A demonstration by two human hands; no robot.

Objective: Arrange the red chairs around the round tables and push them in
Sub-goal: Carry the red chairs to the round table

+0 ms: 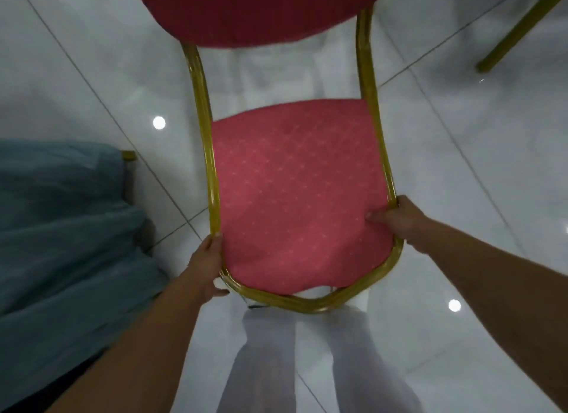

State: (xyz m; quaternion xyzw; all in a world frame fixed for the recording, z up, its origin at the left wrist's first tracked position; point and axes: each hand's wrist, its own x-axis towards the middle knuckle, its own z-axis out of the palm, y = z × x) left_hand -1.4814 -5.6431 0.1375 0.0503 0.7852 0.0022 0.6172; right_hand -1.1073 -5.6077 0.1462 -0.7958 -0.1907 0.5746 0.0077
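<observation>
Red chair (295,194) between both: left hand (206,268), right hand (396,217) grip its frame.

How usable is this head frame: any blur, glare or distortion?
Head view: soft motion blur throughout, heaviest on the blue cloth; round lamp reflections glare on the glossy floor; wide-angle stretch elongates the red chair; left hand and right hand gripping its frame are readable.

Glossy white floor tiles (461,135) with dark grout lines fill the view. Round light reflections (159,123) gleam at ten, eleven and four o'clock. White trousers (307,366) show at six o'clock.
</observation>
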